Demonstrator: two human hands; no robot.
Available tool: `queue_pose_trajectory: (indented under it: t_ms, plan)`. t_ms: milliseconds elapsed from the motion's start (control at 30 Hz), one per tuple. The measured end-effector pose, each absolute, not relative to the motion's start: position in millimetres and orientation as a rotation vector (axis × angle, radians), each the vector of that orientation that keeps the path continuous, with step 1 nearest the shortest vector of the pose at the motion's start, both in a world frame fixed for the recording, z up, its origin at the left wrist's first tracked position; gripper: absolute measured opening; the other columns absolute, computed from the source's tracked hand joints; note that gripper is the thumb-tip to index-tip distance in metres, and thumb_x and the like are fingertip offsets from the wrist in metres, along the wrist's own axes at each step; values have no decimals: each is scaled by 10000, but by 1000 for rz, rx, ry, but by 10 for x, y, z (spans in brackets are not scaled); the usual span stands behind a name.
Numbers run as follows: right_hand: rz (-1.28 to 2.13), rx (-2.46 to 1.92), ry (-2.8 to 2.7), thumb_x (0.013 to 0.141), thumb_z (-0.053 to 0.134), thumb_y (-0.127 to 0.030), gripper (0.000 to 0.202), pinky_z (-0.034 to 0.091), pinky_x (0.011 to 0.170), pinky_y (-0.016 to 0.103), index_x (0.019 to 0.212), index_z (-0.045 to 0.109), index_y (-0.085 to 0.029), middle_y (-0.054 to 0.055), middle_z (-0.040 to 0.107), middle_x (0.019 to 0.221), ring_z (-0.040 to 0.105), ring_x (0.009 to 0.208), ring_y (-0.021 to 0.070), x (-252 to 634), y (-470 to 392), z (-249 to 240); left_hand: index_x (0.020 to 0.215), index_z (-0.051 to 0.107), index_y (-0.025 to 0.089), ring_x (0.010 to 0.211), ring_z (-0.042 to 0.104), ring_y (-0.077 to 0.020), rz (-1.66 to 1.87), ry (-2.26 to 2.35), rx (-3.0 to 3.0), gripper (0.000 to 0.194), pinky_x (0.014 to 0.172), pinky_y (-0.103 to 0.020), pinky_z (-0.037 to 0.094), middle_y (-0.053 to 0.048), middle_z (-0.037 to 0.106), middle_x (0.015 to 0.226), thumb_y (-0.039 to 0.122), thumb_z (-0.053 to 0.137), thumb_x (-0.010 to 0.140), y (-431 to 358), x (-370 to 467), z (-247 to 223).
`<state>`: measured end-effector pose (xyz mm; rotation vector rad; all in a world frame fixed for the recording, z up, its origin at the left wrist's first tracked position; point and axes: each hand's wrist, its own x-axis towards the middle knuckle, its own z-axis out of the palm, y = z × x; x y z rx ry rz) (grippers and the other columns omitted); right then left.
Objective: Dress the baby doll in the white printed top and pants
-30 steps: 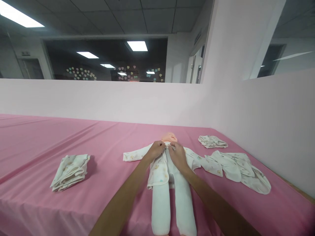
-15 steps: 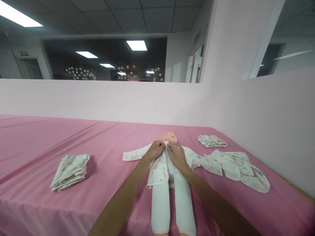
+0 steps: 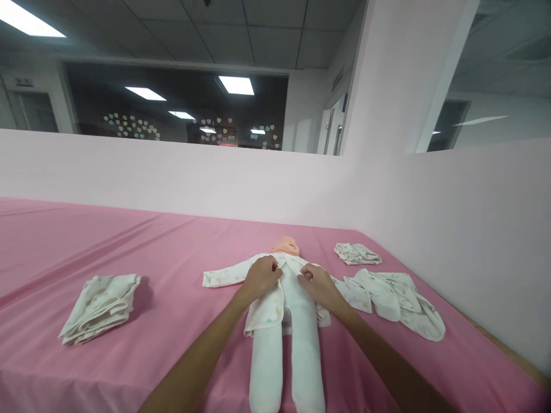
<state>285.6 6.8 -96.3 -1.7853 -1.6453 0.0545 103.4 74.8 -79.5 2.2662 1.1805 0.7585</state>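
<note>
A baby doll (image 3: 286, 245) lies on its back on a pink-covered table, dressed in white trousers (image 3: 266, 367) and a white printed baby jacket (image 3: 264, 312). The jacket's front hangs apart over the chest, its sleeves spread to both sides. My left hand (image 3: 262, 279) is closed on the jacket's left front edge, near the chest. My right hand (image 3: 318, 281) pinches the opposite front edge of the jacket. Fingertips of both hands partly hide the cloth between them.
A folded white printed cloth (image 3: 101, 307) lies at the left of the pink table cover (image 3: 172, 246). To the right are a small folded garment (image 3: 357, 253) and a loosely spread white garment (image 3: 398, 295), which lies close to the jacket's sleeve. White walls (image 3: 172, 178) border the table's back and right.
My hands have moved apart from the neckline and slightly down the chest, parting the jacket's front edges. The whole view has shifted a little as my head turned.
</note>
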Motion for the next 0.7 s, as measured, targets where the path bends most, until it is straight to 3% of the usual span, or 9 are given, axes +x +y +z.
queue_pose_trajectory:
  t_ms: [333,467,700]
  plan:
    - [309,-1420,-1489,809,520,-333,151,430,761,320,805,598,-204,12,644,838,571,812,197,2717,213,-1073,973,629,196,930,596,-222,1012,1291,2590,204,743,-307,376,-66,699,964,163,436,913,820,1137,-1023]
    - [345,-1399,-1397,804,536,-341,160,434,699,305,769,607,-202,1,631,761,561,737,187,2702,303,-1022,942,632,194,939,596,-226,1089,1277,2581,192,773,-314,398,-73,699,955,195,441,937,807,1145,-1039]
    - [383,-1291,-1338,820,539,-359,191,450,693,297,795,639,-198,25,677,806,589,773,197,2545,334,-1008,885,595,202,916,601,-215,1158,1276,2576,129,753,-312,395,-62,688,941,226,484,944,771,1177,-1050]
